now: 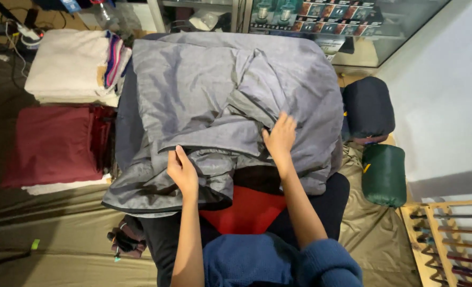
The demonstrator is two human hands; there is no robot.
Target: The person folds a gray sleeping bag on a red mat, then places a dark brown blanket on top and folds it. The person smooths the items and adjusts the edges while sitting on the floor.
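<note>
My left hand (181, 171) and right hand (280, 137) press flat, fingers open and holding nothing, on the rumpled grey sleeping bag (220, 101).

Both hands, left (181, 171) and right (280, 137), press flat on a grey sleeping bag (220, 90).

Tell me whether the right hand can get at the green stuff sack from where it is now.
Probably yes. The right hand lies flat on the grey sleeping bag; the green stuff sack sits off to its right with nothing lying between them.
</note>
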